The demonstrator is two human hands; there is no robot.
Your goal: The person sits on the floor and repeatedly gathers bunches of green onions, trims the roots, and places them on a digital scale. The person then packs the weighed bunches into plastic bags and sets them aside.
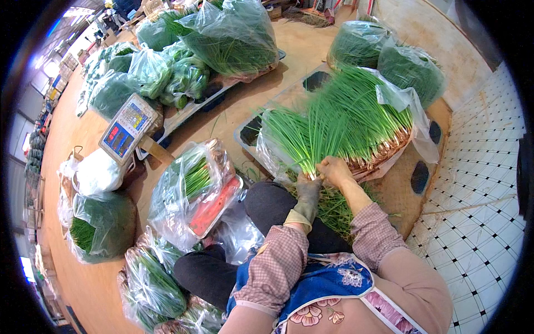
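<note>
A small bunch of green onions (pixel 301 146) has its white root ends in my left hand (pixel 308 198), which wears a dirty work glove. My bare right hand (pixel 337 172) is pressed to the same white ends from the right, its fingers curled in. Exactly what sits between those fingertips is hidden. Just beyond my hands lies a large heap of green onions (pixel 358 112), roots towards me, partly wrapped in a clear plastic bag (pixel 423 121). Loose green trimmings (pixel 340 211) lie below my wrists, between my legs.
A digital scale display (pixel 127 129) stands at left, near a red-topped tray (pixel 215 206) and an opened bag of green onions (pixel 196 179). Filled bags (pixel 233 41) crowd a flat cart (pixel 196 100). More bags (pixel 411 75) stand far right, beside a tiled wall (pixel 467 234).
</note>
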